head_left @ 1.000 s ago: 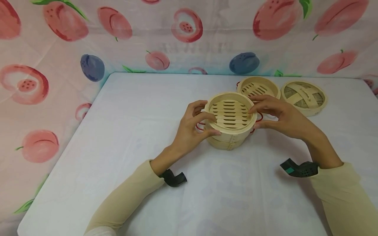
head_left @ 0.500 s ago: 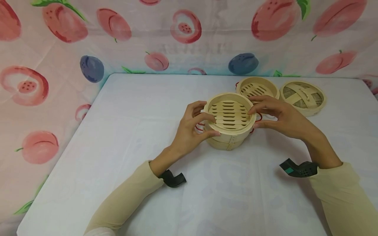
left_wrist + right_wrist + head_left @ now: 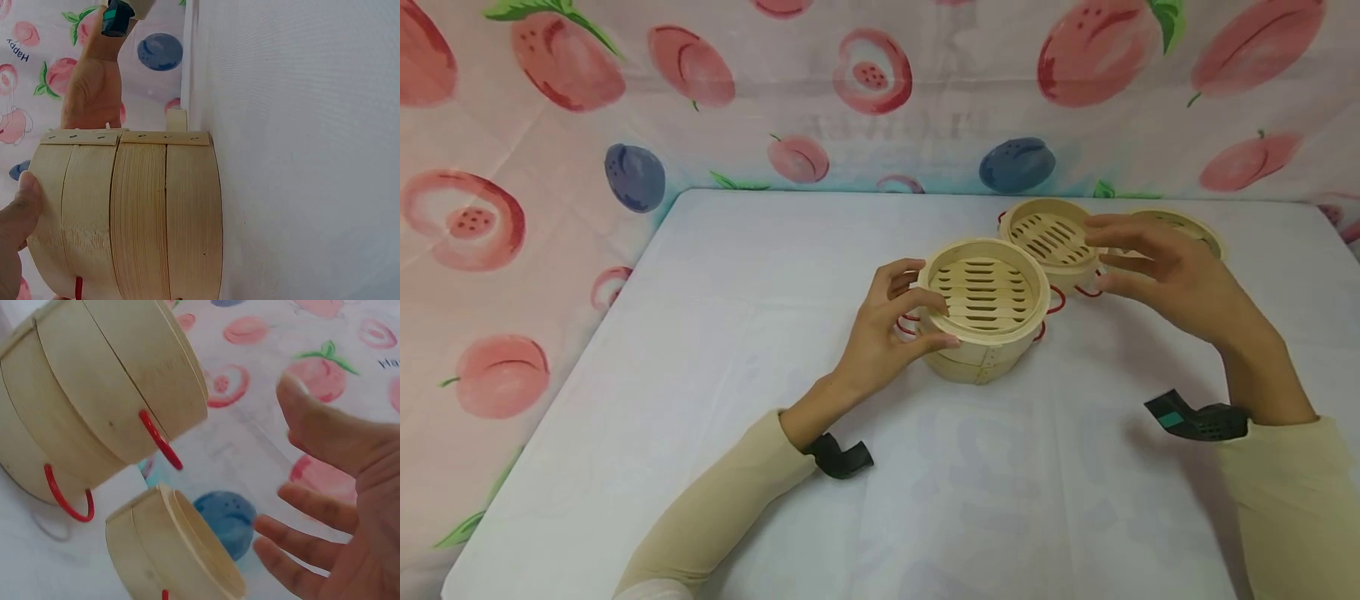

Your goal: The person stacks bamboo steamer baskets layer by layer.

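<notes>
Bamboo steamer stack point(image 3: 983, 311) stands two tiers high, mid-frame, left hand point(image 3: 882, 327) gripping it, right hand point(image 3: 1180, 275) apart, empty; loose tier point(image 3: 1049, 240), lid point(image 3: 1193, 223), upper right, unstacked.

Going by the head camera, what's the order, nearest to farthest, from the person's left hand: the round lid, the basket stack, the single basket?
1. Basket stack: gripped at its rim by the left hand.
2. Single basket: behind the stack, to its right.
3. Round lid: farther right, partly hidden by the right hand.
</notes>
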A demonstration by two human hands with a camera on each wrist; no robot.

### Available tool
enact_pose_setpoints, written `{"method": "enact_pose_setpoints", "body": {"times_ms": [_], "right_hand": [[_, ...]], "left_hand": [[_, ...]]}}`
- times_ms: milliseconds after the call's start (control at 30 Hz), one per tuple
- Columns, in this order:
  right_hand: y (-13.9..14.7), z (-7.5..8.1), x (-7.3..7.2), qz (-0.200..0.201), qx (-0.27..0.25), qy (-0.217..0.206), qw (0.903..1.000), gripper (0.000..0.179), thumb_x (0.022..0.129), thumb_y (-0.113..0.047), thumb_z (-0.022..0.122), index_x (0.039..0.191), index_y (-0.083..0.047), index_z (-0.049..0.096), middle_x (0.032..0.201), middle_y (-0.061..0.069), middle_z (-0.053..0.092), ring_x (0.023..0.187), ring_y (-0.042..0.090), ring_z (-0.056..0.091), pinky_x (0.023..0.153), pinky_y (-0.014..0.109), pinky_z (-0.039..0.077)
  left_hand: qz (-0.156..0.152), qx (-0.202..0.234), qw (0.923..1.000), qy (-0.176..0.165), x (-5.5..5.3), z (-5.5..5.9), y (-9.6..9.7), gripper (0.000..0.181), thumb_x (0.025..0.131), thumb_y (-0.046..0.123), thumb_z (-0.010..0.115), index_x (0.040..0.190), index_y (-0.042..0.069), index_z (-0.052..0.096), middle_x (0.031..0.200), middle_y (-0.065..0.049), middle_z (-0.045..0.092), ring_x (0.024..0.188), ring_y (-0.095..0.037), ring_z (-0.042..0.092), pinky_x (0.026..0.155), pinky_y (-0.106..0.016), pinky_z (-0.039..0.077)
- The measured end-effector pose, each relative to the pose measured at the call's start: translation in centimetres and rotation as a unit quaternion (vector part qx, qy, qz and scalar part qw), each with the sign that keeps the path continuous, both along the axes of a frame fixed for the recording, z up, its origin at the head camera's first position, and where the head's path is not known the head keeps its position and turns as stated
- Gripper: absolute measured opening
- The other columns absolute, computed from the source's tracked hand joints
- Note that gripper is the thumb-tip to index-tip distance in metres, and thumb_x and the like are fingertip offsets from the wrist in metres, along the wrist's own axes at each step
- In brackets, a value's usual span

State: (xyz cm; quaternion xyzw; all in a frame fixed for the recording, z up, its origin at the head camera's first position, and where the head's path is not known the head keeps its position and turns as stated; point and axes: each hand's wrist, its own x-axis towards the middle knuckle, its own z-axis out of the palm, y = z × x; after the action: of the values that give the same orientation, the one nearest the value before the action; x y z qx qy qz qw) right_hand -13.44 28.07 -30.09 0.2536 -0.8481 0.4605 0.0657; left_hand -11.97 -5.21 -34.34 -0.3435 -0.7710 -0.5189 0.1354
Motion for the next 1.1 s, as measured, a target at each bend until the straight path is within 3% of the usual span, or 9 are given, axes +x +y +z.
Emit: {"method": "enact_pose_setpoints", "body": {"times_ms": [100, 300, 433, 533, 600, 833, 933, 1033, 1100], "right_hand": [[0.4, -0.5, -0.3, -0.052, -0.015, -0.015, 0.9985, 0.045, 0.08, 0.012, 0.069, 0.123, 0.0, 0.06, 0.13, 0.006, 0.052, 0.114, 0.013, 0.051, 0.087, 0.012, 0.044], [0.4, -1.9, -0.8, -0.147, 0.033, -0.056, 0.9869, 0.043, 0.088, -0.014, 0.071, 0.128, -0.007, 0.058, 0.127, -0.001, 0.053, 0.113, 0.011, 0.049, 0.084, 0.01, 0.044], [0.1, -2.6, -1.0, -0.178, 0.046, -0.06, 0.9811, 0.046, 0.087, -0.019, 0.072, 0.129, -0.007, 0.057, 0.126, 0.003, 0.052, 0.114, 0.016, 0.047, 0.093, 0.026, 0.045], [0.0, -3.2, -1.2, -0.188, 0.045, -0.054, 0.9797, 0.048, 0.086, -0.017, 0.074, 0.129, -0.008, 0.057, 0.125, 0.005, 0.051, 0.115, 0.017, 0.046, 0.097, 0.039, 0.044], [-0.1, -3.6, -1.3, -0.183, 0.045, -0.046, 0.981, 0.049, 0.084, -0.014, 0.075, 0.129, -0.007, 0.057, 0.127, 0.006, 0.05, 0.114, 0.02, 0.047, 0.097, 0.04, 0.044], [-0.3, -4.6, -1.5, -0.159, 0.044, -0.022, 0.9861, 0.042, 0.08, -0.007, 0.078, 0.119, 0.0, 0.063, 0.138, 0.018, 0.041, 0.116, 0.035, 0.049, 0.086, 0.012, 0.042], [-0.5, -4.8, -1.6, -0.15, 0.034, -0.004, 0.9881, 0.04, 0.077, 0.002, 0.078, 0.114, 0.006, 0.064, 0.138, 0.024, 0.038, 0.122, 0.039, 0.043, 0.084, 0.008, 0.041], [-0.7, -5.0, -1.5, -0.159, 0.038, -0.019, 0.9863, 0.041, 0.079, -0.001, 0.077, 0.117, 0.005, 0.061, 0.143, 0.024, 0.033, 0.125, 0.041, 0.042, 0.089, 0.014, 0.043], [-0.8, -5.2, -1.5, -0.173, 0.046, -0.033, 0.9833, 0.042, 0.082, -0.007, 0.076, 0.12, 0.002, 0.06, 0.145, 0.024, 0.032, 0.131, 0.039, 0.038, 0.095, 0.028, 0.044]], "left_hand": [[0.001, 0.001, 1.0, -0.004, 0.0, -0.1, 0.0, 0.032, 0.067, 0.01, 0.087, 0.092, 0.009, 0.066, 0.136, -0.018, 0.037, 0.12, -0.027, 0.045, 0.095, -0.032, 0.042], [0.0, -0.002, 1.0, -0.009, 0.0, 0.0, 0.0, 0.033, 0.067, 0.01, 0.087, 0.093, 0.009, 0.067, 0.136, -0.017, 0.037, 0.12, -0.026, 0.045, 0.093, -0.031, 0.043], [-0.005, 0.001, 0.9999, -0.01, -0.1, 0.1, 0.0, 0.034, 0.067, 0.009, 0.087, 0.094, 0.008, 0.067, 0.135, -0.017, 0.037, 0.121, -0.027, 0.045, 0.097, -0.033, 0.042], [-0.007, 0.004, 0.9999, -0.01, -0.1, 0.2, 0.0, 0.034, 0.067, 0.009, 0.087, 0.094, 0.008, 0.067, 0.135, -0.017, 0.037, 0.121, -0.027, 0.044, 0.097, -0.034, 0.041], [-0.005, 0.003, 0.9999, -0.011, -0.1, 0.2, 0.0, 0.033, 0.067, 0.009, 0.087, 0.094, 0.009, 0.067, 0.135, -0.017, 0.037, 0.12, -0.027, 0.045, 0.094, -0.032, 0.043], [-0.005, 0.003, 0.9998, -0.018, 0.0, 0.1, -0.2, 0.033, 0.067, 0.01, 0.087, 0.095, 0.009, 0.068, 0.136, -0.015, 0.038, 0.118, -0.027, 0.047, 0.089, -0.032, 0.046], [-0.004, 0.001, 0.9999, -0.013, -0.1, 0.1, -0.2, 0.034, 0.067, 0.011, 0.087, 0.094, 0.01, 0.067, 0.136, -0.015, 0.038, 0.119, -0.027, 0.046, 0.087, -0.032, 0.047], [-0.001, -0.001, 1.0, -0.009, -0.1, 0.0, -0.2, 0.034, 0.067, 0.011, 0.088, 0.094, 0.011, 0.067, 0.136, -0.015, 0.037, 0.12, -0.027, 0.045, 0.084, -0.032, 0.048], [0.0, -0.002, 1.0, -0.009, 0.0, 0.0, -0.2, 0.034, 0.068, 0.011, 0.087, 0.094, 0.011, 0.067, 0.136, -0.015, 0.037, 0.12, -0.027, 0.046, 0.082, -0.032, 0.049]]}}
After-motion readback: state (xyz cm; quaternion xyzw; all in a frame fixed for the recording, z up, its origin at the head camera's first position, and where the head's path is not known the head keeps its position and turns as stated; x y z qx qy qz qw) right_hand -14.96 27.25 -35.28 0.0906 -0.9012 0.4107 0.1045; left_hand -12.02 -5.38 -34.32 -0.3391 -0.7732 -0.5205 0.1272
